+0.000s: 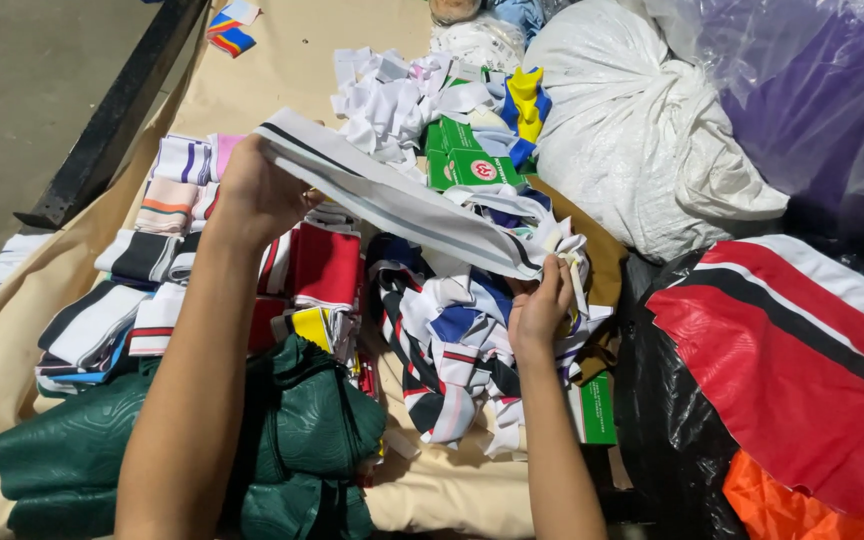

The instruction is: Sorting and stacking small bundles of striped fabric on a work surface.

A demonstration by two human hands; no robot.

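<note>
My left hand (257, 190) grips one end of a white knit strip with dark stripes (392, 195), held up above the table. My right hand (540, 305) pinches the other end of the same strip, lower and to the right. The strip stretches slanted between the two hands. Under it lies a loose heap of striped collar pieces (452, 350) in white, blue, red and black. Folded striped bands are stacked (142, 270) left of my left arm, with red pieces (324, 265) beside them.
Dark green folded fabric (292, 440) lies near the front. White scraps (392, 95) and green boxes (467, 160) sit further back. A big white sack (632, 130), a clear bag of purple cloth (812, 100) and red-white-black fabric (802, 360) on black plastic fill the right.
</note>
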